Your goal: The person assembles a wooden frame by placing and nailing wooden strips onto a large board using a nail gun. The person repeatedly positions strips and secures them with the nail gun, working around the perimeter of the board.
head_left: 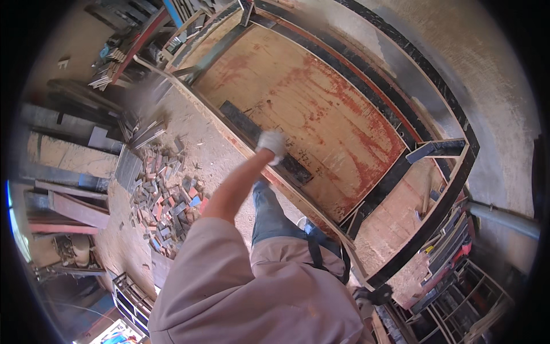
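My left hand (pixel 272 147), in a white glove, is closed on the middle of a long dark board (pixel 240 122). The board lies along the near side of a wide wooden panel (pixel 303 92) stained with red, which is set inside a large frame of dark beams. Low on my right, partly hidden by my clothes, my right hand (pixel 363 299) shows as a greyish patch. It is against a dark, blunt-ended object (pixel 380 294) whose kind I cannot make out.
A wooden rail (pixel 229 137) of the frame runs between my legs and the panel. Several small block offcuts (pixel 163 198) are heaped on the floor to the left. Stacked boards (pixel 71 157) stand beyond them. Metal racks (pixel 458 292) and a grey pipe (pixel 504 221) are at the right.
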Demonstrator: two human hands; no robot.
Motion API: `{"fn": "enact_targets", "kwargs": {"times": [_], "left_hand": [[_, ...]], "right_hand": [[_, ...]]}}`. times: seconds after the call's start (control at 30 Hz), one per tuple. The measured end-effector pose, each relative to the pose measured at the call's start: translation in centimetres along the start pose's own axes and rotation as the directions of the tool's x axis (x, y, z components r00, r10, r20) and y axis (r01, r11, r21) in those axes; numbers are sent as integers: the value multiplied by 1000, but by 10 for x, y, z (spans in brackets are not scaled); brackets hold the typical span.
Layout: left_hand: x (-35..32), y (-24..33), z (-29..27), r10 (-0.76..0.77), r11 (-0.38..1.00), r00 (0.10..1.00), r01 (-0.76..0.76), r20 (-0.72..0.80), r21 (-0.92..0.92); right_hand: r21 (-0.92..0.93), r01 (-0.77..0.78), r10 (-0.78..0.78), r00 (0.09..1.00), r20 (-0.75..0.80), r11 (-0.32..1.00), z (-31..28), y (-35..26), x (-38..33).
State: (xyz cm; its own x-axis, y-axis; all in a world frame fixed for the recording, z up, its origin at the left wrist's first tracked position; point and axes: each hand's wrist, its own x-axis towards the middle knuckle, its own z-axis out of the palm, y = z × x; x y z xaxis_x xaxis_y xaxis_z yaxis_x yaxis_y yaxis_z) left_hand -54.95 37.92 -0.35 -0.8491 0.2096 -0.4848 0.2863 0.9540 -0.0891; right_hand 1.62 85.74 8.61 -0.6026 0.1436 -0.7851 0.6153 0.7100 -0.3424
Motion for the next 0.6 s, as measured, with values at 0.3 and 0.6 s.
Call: {"fn": "enact_targets", "kwargs": {"times": [0.3, 0.6], "left_hand": [[120, -213, 23, 263, 933, 964, -248, -25, 261], [120, -278, -45, 681, 733, 721, -668, -129, 133]], "right_hand": [[900, -427, 620, 730, 286, 87, 173, -230, -12], [932, -332, 622, 703, 345, -141, 295, -447, -33]]}}
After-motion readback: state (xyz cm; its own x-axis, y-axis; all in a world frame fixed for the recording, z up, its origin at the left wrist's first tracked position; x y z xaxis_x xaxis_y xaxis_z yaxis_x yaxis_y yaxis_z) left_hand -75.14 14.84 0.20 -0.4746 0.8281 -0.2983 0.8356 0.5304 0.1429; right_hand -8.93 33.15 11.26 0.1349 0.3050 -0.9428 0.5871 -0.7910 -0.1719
